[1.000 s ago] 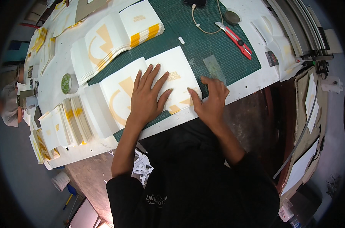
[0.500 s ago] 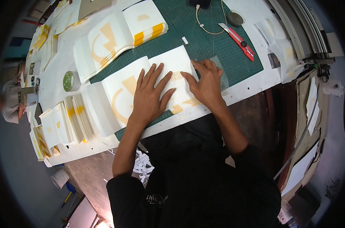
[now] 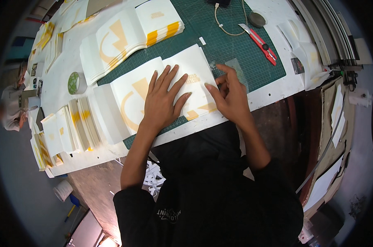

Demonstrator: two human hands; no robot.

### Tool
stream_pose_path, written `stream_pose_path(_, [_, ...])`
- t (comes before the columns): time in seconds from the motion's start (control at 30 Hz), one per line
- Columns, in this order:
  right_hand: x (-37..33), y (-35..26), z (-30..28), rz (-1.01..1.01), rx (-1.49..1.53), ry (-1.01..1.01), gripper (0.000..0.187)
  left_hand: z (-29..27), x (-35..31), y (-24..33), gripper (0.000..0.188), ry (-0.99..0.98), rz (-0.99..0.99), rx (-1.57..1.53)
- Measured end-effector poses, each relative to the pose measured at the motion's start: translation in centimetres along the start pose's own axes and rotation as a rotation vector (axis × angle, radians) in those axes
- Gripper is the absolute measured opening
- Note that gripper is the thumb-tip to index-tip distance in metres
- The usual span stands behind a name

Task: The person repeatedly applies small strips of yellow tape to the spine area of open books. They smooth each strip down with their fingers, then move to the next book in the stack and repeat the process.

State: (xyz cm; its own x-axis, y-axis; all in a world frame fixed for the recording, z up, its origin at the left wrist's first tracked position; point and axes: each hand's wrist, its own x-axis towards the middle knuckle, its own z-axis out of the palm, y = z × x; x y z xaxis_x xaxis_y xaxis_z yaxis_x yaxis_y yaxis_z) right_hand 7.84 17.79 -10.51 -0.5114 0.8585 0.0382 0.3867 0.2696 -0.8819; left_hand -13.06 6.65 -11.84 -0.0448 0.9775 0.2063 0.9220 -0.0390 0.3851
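Note:
My left hand lies flat with fingers spread on a long folded paper sheet, white with pale orange printing. It presses near the fold where the right-hand panel begins. Beside that panel's right edge is my right hand, its thumb and forefinger apart and its other fingers curled, with nothing visible between them. Its thumb tip is close to the paper edge; whether it touches cannot be made out. Under the sheet is a green cutting mat. A clear plastic piece lies just beyond my right hand.
A stack of similar folded sheets lies farther back. Bundles of folded sheets and a roll of tape are at left. A red utility knife, a round grey object and a cable lie at back right. Another person is at far left.
My right hand has drawn back to the right from the panel's edge, and its thumb and forefinger have parted. My left hand stays flat on the sheet.

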Motion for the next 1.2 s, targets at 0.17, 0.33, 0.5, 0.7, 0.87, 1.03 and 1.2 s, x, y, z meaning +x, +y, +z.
stream_pose_path(0.17, [-2.2,0.4,-2.0,0.104,0.071,-0.119,0.049,0.1,0.0,0.0,0.052,-0.007,0.003,0.013])
stream_pose_path(0.33, [-2.9,-0.5,-3.2,-0.191,0.012,-0.270,0.040,0.0,-0.1,0.0,0.052,-0.003,-0.005,-0.009])
stream_pose_path(0.5, [-3.5,0.9,-2.2,-0.432,-0.397,-0.113,0.038,0.1,0.0,0.1,0.050,0.025,0.001,0.006])
stream_pose_path(0.7, [-3.5,0.5,-1.0,-0.671,-0.556,-0.121,0.025,0.0,0.0,0.1,0.049,0.038,0.003,0.008])
stream_pose_path(0.87, [-3.0,0.6,-0.7,-0.794,-0.609,-0.211,0.020,0.1,0.0,0.0,0.049,0.049,0.007,-0.007])
stream_pose_path(1.03, [-2.1,0.9,-1.0,-0.831,-0.575,-0.256,0.019,0.0,-0.1,-0.1,0.050,0.025,0.000,-0.017])
stream_pose_path(1.2, [-0.9,0.3,-1.5,-0.681,-0.425,-0.395,0.021,0.2,-0.2,-0.2,0.050,0.013,-0.007,-0.009])
